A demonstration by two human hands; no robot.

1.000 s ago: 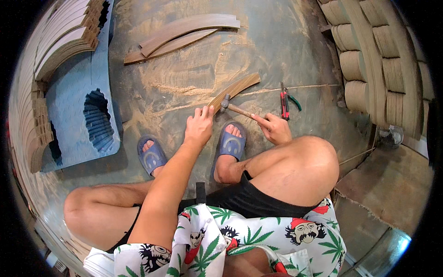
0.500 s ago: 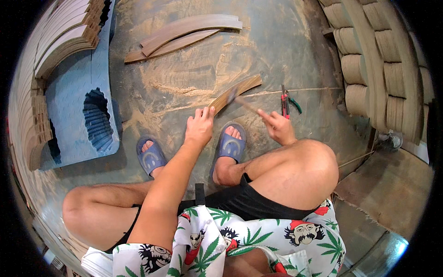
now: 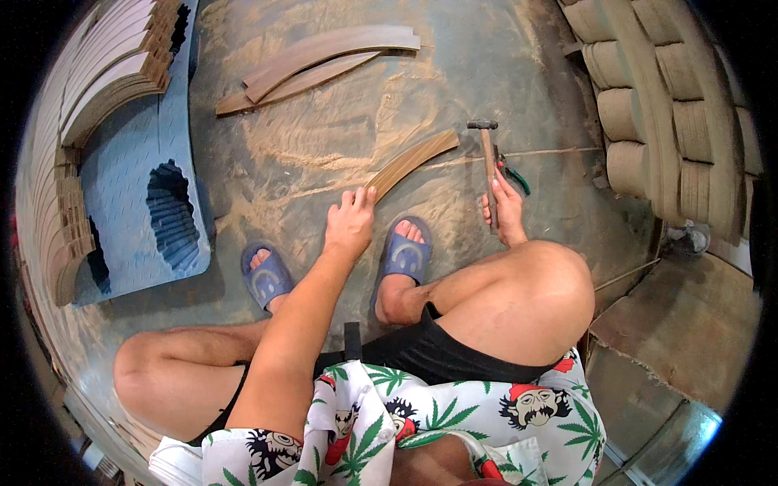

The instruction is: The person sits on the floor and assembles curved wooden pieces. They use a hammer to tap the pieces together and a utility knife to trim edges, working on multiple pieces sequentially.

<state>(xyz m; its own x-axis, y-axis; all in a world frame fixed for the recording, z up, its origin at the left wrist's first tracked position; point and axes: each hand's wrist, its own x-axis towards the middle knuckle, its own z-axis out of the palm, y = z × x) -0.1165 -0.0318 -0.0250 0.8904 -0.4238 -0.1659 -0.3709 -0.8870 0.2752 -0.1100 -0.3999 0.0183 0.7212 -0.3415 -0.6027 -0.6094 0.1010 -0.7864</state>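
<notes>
A person in blue sandals (image 3: 406,256) works over a dusty floor (image 3: 308,202), a curved wooden strip (image 3: 415,159) beneath one hand and a hammer (image 3: 486,149) in the other. The strip lies just beyond the feet, between the two hands, its long axis running diagonally from the near left, at the fingers, to the far right. It bows gently, the outer curve facing away from the person and to the left. Warm brown and slender, it shows darker lines along its length and a squared far end.

The left hand (image 3: 350,220) sets its bent fingers on the strip's near end; whether the thumb grips below cannot be told. The right hand (image 3: 506,205) wraps around the lower handle of the hammer, which points almost straight away from the person, its dark metal head crosswise at the far end and clear of the strip. The handle is plain brown wood.

Beside the right hand lies a green-handled tool (image 3: 516,180), partly hidden. Farther out, two curved boards (image 3: 340,50) overlap on the floor. A blue stand (image 3: 121,202) bearing stacked curved pieces (image 3: 113,89) occupies the left; thick bundles (image 3: 620,115) line the right.
</notes>
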